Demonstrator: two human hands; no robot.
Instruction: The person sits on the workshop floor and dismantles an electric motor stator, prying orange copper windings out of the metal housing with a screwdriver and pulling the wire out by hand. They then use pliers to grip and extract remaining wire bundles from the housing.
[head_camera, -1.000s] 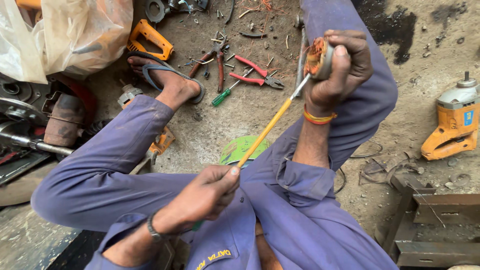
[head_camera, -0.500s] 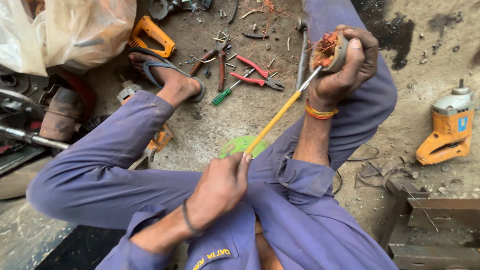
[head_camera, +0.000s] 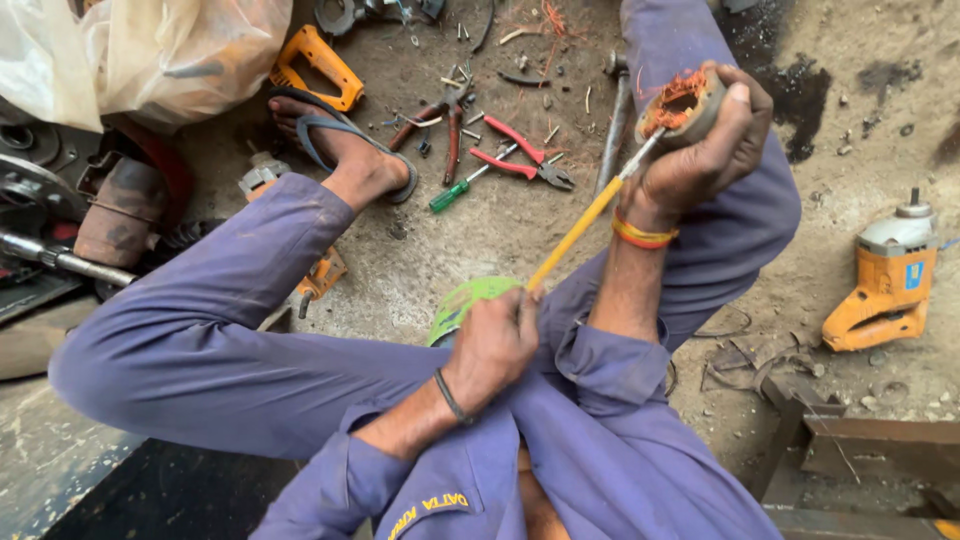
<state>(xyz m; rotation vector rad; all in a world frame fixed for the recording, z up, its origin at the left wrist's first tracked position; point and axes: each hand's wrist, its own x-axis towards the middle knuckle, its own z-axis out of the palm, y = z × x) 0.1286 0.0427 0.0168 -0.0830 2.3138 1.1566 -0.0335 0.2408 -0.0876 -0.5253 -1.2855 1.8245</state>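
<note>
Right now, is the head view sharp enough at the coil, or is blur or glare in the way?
Head view: even daylight, no harsh shadows. The wound coil in the right hand and the yellow-handled tool gripped by the left hand are sharp. The plastic bag top left is washed out. Edges bend from wide-angle distortion.

Seen from above, a person in blue-purple coveralls sits on a dirt floor (head_camera: 480, 240). At one o'clock the right hand (head_camera: 705, 150) grips a round motor stator (head_camera: 685, 105) with orange copper windings. Near centre the left hand (head_camera: 495, 345) closes around a yellow-handled screwdriver (head_camera: 580, 228), whose metal tip touches the stator's rim. At eleven o'clock a sandalled foot (head_camera: 345, 150) rests near red-handled pliers (head_camera: 520, 160) and a green-handled screwdriver (head_camera: 460, 188). At three o'clock lies an orange power drill (head_camera: 885, 285).
</note>
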